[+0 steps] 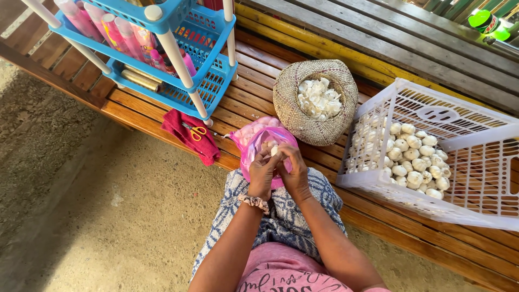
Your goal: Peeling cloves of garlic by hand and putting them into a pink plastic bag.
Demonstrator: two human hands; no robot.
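Left hand [263,172] and right hand [294,172] meet over the pink plastic bag [258,141], fingertips pinched together on a garlic bulb [274,150]. The bulb sits between both sets of fingertips, just below the woven basket [294,116].

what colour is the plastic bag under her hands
Pink, see-through plastic bag, under the left hand and right hand; head view.

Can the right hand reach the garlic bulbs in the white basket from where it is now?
Probably yes. The right hand is busy with a garlic bulb over the pink bag, but the white basket lies tipped just to its right, its open side up, with nothing between.
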